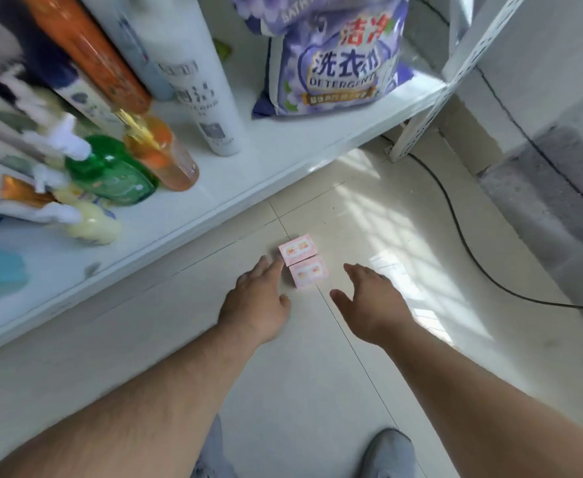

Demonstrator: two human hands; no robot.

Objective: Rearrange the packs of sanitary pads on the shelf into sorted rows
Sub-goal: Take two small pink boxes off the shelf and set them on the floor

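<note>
My left fingers (272,265) are spread and empty, tips just touching the side of the two pink packs (303,259); my right hand (369,298) is open too, fingers loose, hovering just beside them on the other side. The packs lie end to end on the floor tiles (317,374), in front of the white shelf (248,181), which holds bottles (165,160) and a detergent bag (334,70). I'd say sorting has barely begun: nothing lifted, no pads on the shelf that I can see
</note>
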